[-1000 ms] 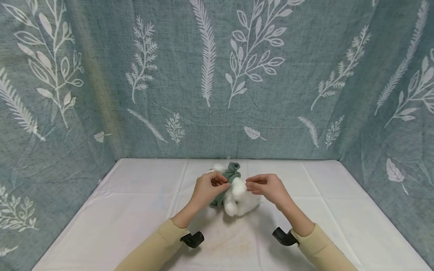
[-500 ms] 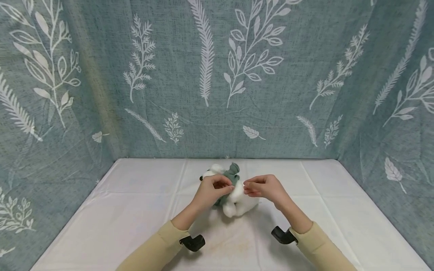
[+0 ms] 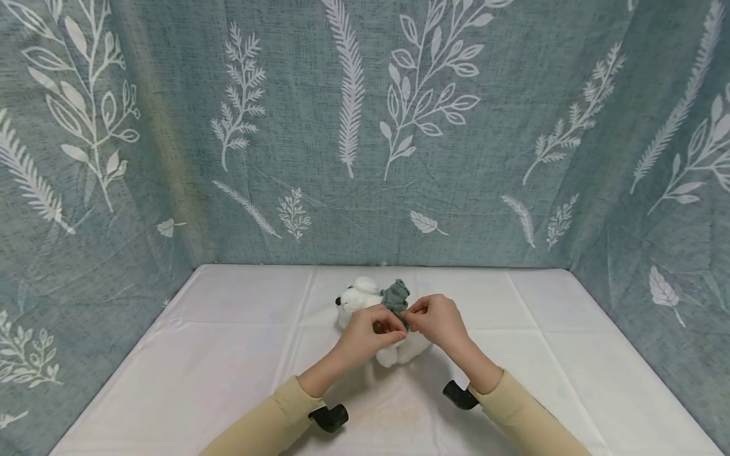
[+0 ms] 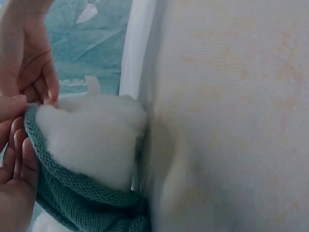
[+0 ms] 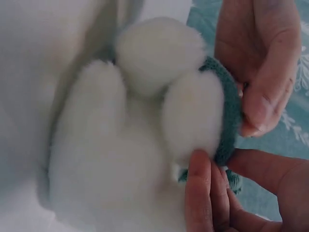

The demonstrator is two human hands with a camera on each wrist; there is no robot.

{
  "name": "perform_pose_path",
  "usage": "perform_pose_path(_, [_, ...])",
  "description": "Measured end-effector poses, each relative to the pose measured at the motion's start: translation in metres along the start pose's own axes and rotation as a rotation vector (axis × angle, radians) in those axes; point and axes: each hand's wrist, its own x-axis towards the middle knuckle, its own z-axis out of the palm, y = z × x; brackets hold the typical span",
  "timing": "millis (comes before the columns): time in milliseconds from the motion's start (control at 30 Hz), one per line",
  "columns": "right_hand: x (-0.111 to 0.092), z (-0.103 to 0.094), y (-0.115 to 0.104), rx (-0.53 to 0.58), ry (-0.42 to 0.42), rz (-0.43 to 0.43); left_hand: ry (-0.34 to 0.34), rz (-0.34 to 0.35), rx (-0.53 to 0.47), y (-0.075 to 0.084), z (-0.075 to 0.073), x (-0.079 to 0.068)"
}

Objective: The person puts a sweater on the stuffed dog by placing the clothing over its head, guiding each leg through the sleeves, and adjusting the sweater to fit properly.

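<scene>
A white plush toy animal (image 3: 359,294) with a black nose lies on the white table, its head to the left in the head view. Around its body sits a green knitted sweater (image 3: 395,296), bunched at the middle. My left hand (image 3: 373,334) pinches the sweater's rolled edge near one of the toy's limbs. Close beside it, my right hand (image 3: 438,322) pinches the same edge between thumb and fingers. White fur (image 5: 140,130) of the body and rounded limbs fills the right wrist view. The hands hide part of the sweater in the head view.
A white cloth (image 3: 228,373) covers the table. Green-blue curtains (image 3: 365,126) with white leaf prints hang behind it and at both sides. A black camera mount (image 3: 329,418) sits on the left wrist, another black mount (image 3: 460,396) on the right.
My right hand has moved left onto the sweater's edge, and my left hand slightly right and down. More of the toy's head shows now. The sweater has shifted right over the body.
</scene>
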Motion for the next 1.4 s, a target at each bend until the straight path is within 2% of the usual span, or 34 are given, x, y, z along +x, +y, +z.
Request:
perform_pose_path(100, [-0.002, 0.001, 0.0, -0.018, 0.007, -0.018, 0.109, -0.05, -0.013, -0.003, -0.004, 0.001])
perform_pose_path(200, [-0.003, 0.001, 0.0, -0.027, 0.006, -0.029, 0.243, -0.096, 0.027, -0.008, -0.009, 0.003])
perform_pose_path(300, [-0.005, 0.002, 0.001, -0.046, 0.011, -0.042, 0.289, -0.129, 0.081, -0.01, -0.013, 0.004])
perform_pose_path(533, [-0.006, 0.003, 0.001, -0.07, 0.054, -0.082, 0.23, -0.183, 0.134, -0.01, -0.017, 0.006])
perform_pose_path(667, [-0.009, 0.001, 0.003, -0.054, 0.062, -0.076, 0.23, -0.191, 0.182, -0.013, -0.021, 0.006])
perform_pose_path(800, [-0.015, -0.001, 0.007, -0.106, 0.071, -0.082, 0.242, -0.203, 0.245, -0.016, -0.028, 0.004])
perform_pose_path(1000, [-0.019, 0.003, 0.012, -0.211, 0.082, -0.17, 0.199, -0.148, 0.36, -0.018, -0.031, 0.002])
perform_pose_path(1100, [-0.018, 0.005, 0.012, -0.226, 0.088, -0.19, 0.193, -0.115, 0.394, -0.018, -0.029, 0.001])
perform_pose_path(1200, [-0.017, 0.006, 0.012, -0.212, 0.083, -0.185, 0.21, -0.067, 0.351, -0.013, -0.026, -0.003])
perform_pose_path(1267, [-0.015, 0.005, 0.011, -0.166, 0.06, -0.154, 0.193, -0.039, 0.292, -0.008, -0.023, -0.005])
perform_pose_path(1400, [-0.013, 0.003, 0.011, -0.044, -0.002, -0.057, 0.071, -0.043, 0.194, -0.002, -0.017, -0.008])
